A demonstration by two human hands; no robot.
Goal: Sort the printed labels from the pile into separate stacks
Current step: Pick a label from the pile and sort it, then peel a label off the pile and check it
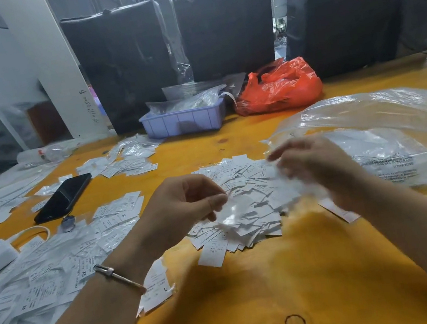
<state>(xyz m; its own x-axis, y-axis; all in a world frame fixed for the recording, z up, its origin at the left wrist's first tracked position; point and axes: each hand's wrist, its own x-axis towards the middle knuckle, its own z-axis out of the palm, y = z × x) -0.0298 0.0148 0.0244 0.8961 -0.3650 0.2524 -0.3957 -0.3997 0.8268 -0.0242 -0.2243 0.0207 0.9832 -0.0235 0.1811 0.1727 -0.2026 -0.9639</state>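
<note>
Label pile [244,202], centre of yellow table [257,296]: left hand [183,209] pinches a small clear sleeve [236,210] over it, right hand [318,172], at 3 o'clock, blurred, seemingly gripping the sleeve's other end; best handled low, sorted labels [54,262] at 9 o'clock.

Worktop [257,296] under my arms: yellow-orange wood, smooth, faint sheen. Labels [244,185] piled mid-worktop: thin white paper, matt, black print. Small clear film [238,208] pinched in my left hand [183,206]: glossy plastic. Big bag [387,127] at right edge: clear, crinkled, shiny. Phone [64,196] near left edge: glossy black. Bracelet [118,276] on my wrist: polished metal.
</note>
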